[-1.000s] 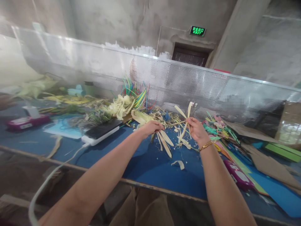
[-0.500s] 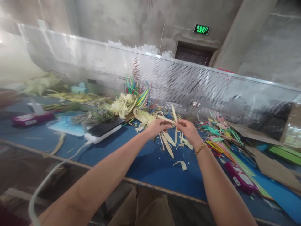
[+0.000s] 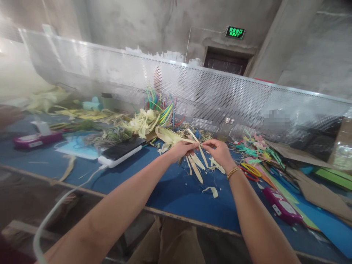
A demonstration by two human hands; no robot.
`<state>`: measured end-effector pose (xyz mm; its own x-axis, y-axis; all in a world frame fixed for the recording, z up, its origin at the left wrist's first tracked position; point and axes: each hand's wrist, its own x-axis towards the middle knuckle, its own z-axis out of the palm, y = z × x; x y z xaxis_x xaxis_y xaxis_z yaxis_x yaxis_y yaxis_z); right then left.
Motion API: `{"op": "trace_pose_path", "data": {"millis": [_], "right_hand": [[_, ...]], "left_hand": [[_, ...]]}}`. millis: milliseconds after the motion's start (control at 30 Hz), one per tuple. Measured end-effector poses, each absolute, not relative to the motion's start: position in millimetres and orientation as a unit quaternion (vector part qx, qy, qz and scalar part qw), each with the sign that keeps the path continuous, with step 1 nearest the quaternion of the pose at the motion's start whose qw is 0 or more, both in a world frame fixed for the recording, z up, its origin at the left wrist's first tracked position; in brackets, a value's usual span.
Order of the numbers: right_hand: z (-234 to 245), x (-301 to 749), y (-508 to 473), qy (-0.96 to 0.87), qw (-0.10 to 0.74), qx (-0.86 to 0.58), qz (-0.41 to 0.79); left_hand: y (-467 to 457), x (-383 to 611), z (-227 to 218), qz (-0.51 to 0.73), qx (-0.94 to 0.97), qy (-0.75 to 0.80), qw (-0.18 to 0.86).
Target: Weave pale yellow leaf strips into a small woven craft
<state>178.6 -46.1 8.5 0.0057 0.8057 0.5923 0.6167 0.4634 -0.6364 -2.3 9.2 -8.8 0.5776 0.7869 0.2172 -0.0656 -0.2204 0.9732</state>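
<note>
Head view: our left hand [image 3: 183, 148] and right hand [image 3: 220, 152] meet fingertip to fingertip, both pinched shut on a few pale leaf strips [image 3: 202, 157] held just above the blue table [image 3: 176, 190]. The strips cross between our fingers but form no shape we can make out, so we judge the work to be at an early stage, with most of the shaping left. Just below the hands lie loose cut strips [image 3: 195, 169] and a curled scrap [image 3: 211, 190], untouched. Beyond them sit a heap of pale husks [image 3: 143, 124], a fan of coloured strips [image 3: 162, 110] and a white power bank [image 3: 121, 154], all before a perforated metal screen [image 3: 220, 95]. A gold bracelet [image 3: 233, 171] circles our right wrist.
</note>
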Motion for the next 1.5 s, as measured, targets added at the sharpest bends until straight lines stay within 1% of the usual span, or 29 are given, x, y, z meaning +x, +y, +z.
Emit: {"op": "trace_pose_path", "data": {"millis": [167,333,433,700,967,1167,1500], "right_hand": [[9,174,-47,-0.726,0.471,-0.501,-0.005],[11,167,-51,-0.745,0.423,-0.506,-0.101],[10,164,-53,-0.751,0.403,-0.505,-0.135],[10,162,-55,-0.768,0.385,-0.489,-0.15],[10,162,-54,-0.765,0.378,-0.493,-0.17],[10,163,-53,-0.765,0.373,-0.497,-0.169],[11,157,-57,-0.75,0.406,-0.487,-0.188]], "left_hand": [[8,0,-10,0.392,0.633,0.279,0.607],[9,1,-12,0.394,0.622,0.277,0.617],[8,1,-12,0.39,0.623,0.266,0.624],[8,1,-13,0.378,0.598,0.248,0.662],[10,4,-14,0.371,0.577,0.275,0.674],[9,8,-14,0.402,0.503,0.274,0.715],[8,10,-13,0.435,0.468,0.249,0.728]]}}
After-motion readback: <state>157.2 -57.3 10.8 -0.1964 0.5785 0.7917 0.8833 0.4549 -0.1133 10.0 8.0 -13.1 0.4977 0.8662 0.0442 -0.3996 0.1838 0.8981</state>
